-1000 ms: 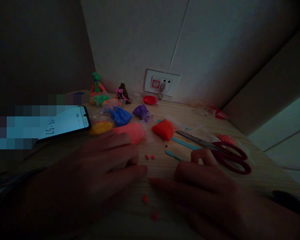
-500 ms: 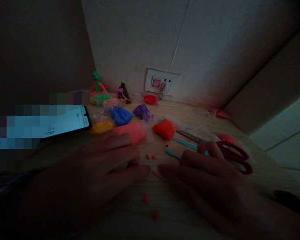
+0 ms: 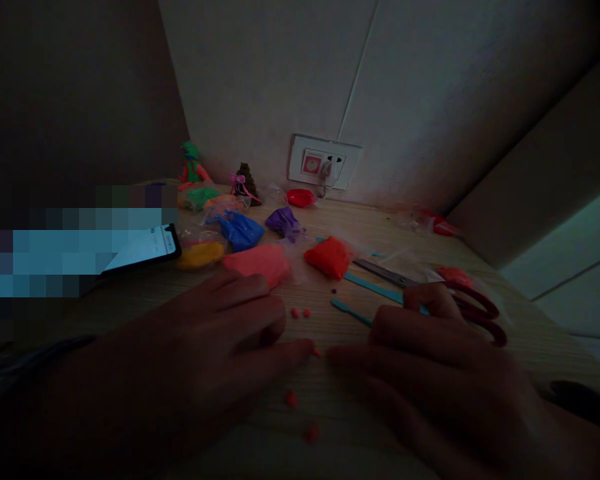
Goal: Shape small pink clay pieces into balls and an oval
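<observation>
A small pink roll of modelling clay [image 3: 317,353] lies on the wooden tabletop, partly hidden under the index fingertip of my left hand [image 3: 215,340]. That index finger is stretched out; the other visible fingers are bent. Just right of the roll, my right hand [image 3: 430,367] points its straight index finger toward it, a small gap between them, with another finger raised and bent. Neither hand grips anything. Beyond the fingertips sit two tiny pink clay balls [image 3: 301,313]. Nearer me are two reddish clay pieces, one a small lump [image 3: 291,399] and the other a rounder lump [image 3: 311,433].
Bagged clay stands behind: pink [image 3: 260,262], orange-red [image 3: 330,257], blue [image 3: 241,230], purple [image 3: 283,223] and yellow [image 3: 200,255]. Scissors [image 3: 387,273] and teal tools [image 3: 373,288] lie by my right hand. A lit phone [image 3: 147,252] is left. Two figurines stand near the wall socket [image 3: 325,163].
My left index fingertip has slid right, now covering part of the clay roll that showed between the hands half a second ago. My right hand has shifted right.
</observation>
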`<state>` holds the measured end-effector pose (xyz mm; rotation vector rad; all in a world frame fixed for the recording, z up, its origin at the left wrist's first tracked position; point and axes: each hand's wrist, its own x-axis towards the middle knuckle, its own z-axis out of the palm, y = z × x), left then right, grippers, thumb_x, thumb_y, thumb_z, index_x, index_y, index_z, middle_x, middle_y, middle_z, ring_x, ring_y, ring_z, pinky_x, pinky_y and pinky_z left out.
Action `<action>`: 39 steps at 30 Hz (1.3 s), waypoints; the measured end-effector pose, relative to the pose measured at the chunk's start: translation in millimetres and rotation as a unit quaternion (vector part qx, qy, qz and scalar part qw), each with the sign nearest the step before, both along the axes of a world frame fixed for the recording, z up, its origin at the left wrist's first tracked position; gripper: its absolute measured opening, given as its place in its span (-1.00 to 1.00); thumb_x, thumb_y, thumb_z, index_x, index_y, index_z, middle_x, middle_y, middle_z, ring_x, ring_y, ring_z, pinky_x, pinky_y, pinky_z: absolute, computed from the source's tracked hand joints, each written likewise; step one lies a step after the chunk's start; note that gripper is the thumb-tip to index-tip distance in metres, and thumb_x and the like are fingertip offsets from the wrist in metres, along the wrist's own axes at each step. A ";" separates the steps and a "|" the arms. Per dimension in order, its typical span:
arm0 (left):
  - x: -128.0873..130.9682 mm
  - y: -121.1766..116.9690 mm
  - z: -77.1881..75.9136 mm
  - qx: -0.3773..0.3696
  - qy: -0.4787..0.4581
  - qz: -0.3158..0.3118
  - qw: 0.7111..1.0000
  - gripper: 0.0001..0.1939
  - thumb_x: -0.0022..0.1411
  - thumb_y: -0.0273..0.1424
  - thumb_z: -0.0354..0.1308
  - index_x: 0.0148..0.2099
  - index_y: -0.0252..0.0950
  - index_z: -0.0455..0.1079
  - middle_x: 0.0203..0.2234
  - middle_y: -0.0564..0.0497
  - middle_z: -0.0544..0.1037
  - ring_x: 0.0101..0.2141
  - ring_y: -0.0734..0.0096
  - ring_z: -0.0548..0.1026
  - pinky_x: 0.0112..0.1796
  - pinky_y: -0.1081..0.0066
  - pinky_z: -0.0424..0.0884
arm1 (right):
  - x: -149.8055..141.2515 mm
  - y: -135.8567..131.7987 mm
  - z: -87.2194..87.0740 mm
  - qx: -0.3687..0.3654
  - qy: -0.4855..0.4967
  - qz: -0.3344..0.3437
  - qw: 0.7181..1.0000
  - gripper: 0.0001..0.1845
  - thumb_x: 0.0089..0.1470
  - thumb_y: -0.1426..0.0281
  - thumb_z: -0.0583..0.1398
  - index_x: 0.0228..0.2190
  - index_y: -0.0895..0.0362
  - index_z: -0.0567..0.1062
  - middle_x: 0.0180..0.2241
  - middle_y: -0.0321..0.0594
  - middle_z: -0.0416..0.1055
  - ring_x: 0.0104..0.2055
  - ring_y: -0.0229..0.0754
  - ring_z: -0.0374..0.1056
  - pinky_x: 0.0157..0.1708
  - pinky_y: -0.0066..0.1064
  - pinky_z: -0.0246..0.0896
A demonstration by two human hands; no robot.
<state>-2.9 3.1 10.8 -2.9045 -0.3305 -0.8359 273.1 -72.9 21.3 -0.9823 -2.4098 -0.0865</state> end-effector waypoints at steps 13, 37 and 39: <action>0.5 0.7 3.3 0.013 0.004 0.003 1.000 -0.60 0.69 -0.55 -0.18 0.10 -0.15 0.47 -0.20 0.02 0.65 -0.17 0.16 0.57 -0.10 0.21 0.46 | -1.5 -1.1 -1.1 -0.011 0.001 0.028 1.000 -0.40 0.62 0.47 -0.07 -0.38 0.10 0.61 -0.47 -0.33 0.33 -0.47 -0.22 0.22 -0.22 -0.15 0.19; -2.2 -13.4 2.0 -0.024 0.015 0.033 0.999 -0.77 0.61 -0.39 0.13 0.14 -0.11 0.59 -0.13 0.00 0.65 -0.06 0.14 0.57 0.07 0.23 0.58 | -1.4 -0.3 -0.2 -0.002 0.009 0.024 1.000 -0.49 0.52 0.57 -0.01 -0.37 0.10 0.60 -0.47 -0.36 0.34 -0.49 -0.25 0.25 -0.24 -0.18 0.17; -0.5 -10.1 4.2 -0.019 -0.013 0.009 1.000 -0.74 0.66 -0.47 0.03 0.09 -0.16 0.55 -0.20 0.06 0.62 -0.17 0.26 0.55 -0.05 0.31 0.53 | -2.1 -0.7 0.2 0.001 0.006 0.023 1.000 -0.48 0.53 0.57 -0.02 -0.39 0.10 0.59 -0.48 -0.36 0.33 -0.49 -0.26 0.26 -0.24 -0.18 0.17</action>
